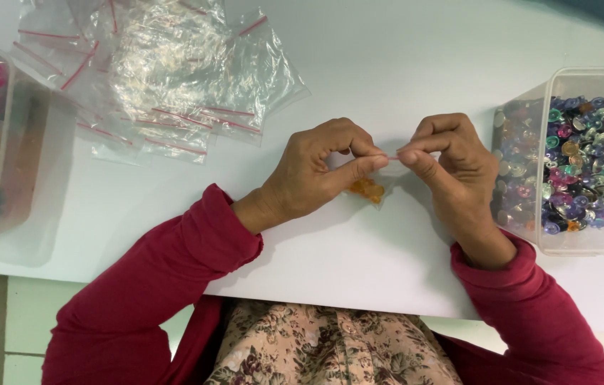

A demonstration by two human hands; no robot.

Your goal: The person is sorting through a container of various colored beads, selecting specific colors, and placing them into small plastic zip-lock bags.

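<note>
Nearest you, the near edge of the white surface (359, 278) runs across the view just beyond your red sleeves (173, 285) and patterned garment. Above that edge, at mid-surface, your left hand (316, 175) and right hand (452, 167) meet: each grip is closed, thumb against forefinger, on the red-striped top edge of a small clear bag (380, 182), which hangs just below the fingertips and holds a cluster of orange beads (366, 189). The step in hand appears to be pressing the bag's seal along its strip; the next move would call for running the pinch evenly from one end to the other while keeping the bag's mouth up so that nothing spills. At the right edge, near your right wrist but apart from it, stands an open clear tub (523, 100) heaped with mixed coloured beads (587, 157). At the left edge, well apart from your left hand, a second clear tub (24, 178) shows pink, green and bluish contents. Toward the far left corner lies a loose pile of empty clear bags (159, 78) with red strips. Bare surface lies between your hands and the near edge, and more toward the far right corner.
</note>
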